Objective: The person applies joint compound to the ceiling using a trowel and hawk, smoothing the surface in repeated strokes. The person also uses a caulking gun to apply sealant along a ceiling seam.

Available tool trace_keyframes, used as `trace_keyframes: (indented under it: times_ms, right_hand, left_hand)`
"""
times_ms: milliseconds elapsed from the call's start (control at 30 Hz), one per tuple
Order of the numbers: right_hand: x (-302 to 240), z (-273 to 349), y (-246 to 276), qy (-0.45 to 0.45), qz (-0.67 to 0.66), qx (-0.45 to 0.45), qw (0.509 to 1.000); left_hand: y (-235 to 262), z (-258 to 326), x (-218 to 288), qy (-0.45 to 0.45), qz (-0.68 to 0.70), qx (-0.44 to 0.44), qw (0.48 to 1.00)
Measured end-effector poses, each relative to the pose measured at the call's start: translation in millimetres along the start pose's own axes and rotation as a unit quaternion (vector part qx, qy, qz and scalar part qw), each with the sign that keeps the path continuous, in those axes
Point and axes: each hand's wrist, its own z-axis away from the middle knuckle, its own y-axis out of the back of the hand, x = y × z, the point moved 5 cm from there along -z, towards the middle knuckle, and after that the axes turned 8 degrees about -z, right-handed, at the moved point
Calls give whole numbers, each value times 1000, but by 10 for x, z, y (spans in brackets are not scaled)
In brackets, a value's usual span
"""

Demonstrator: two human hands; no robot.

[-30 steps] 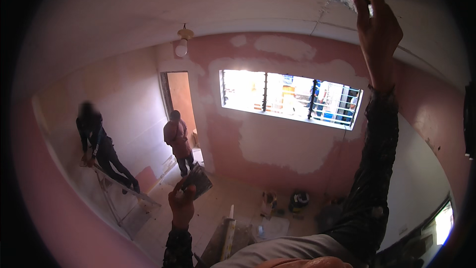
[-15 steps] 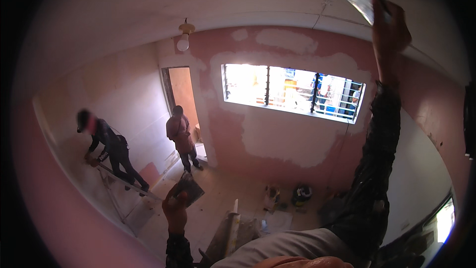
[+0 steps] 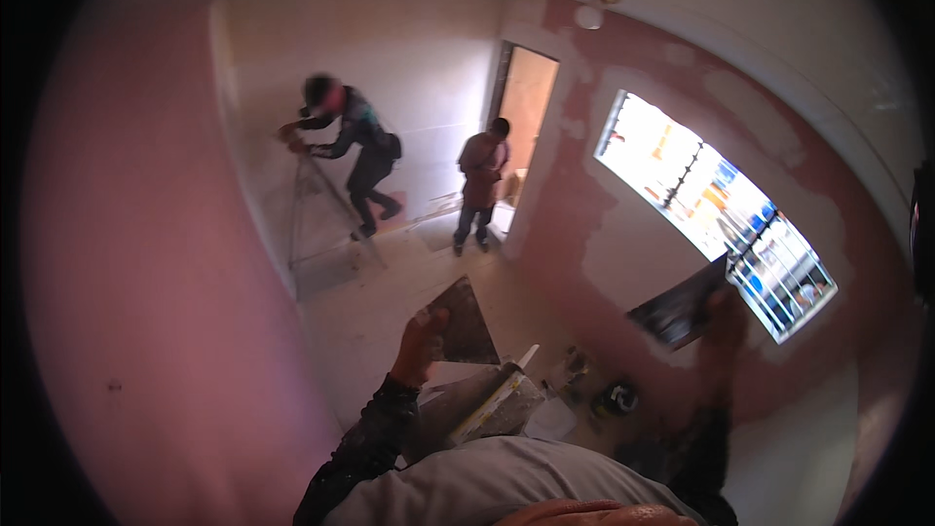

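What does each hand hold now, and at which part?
The left hand grips a flat plaster board at its lower left corner; the right hand holds a wide trowel blade at its right end.

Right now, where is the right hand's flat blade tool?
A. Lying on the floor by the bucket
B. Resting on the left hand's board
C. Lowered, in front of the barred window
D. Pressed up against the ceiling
C: the right hand holds the dark flat blade tool down at the lower left corner of the barred window, apart from the board in the left hand.
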Motion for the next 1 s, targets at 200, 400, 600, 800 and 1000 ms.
trace_keyframes:
  times_ms: [200,400,600,800,1000]
  right_hand:
    - [1250,1088,-1867,-370,-520,-215,739]
    - [613,756,-2046,-362,-542,-245,717]
    - [405,562,-2093,-364,-500,-308,723]
    - [581,529,-2739,-352,-410,-479,692]
    - [901,671,-2848,-192,-226,-638,711]
  left_hand:
    - [158,438,-30,85,250,-28,964]
    - [182,568,110,-13,192,52,980]
    - [-240,496,287,33,-29,28,999]
    - [-971,446,132,129,165,-83,974]
    - [-44,445,-207,-5,54,124,991]
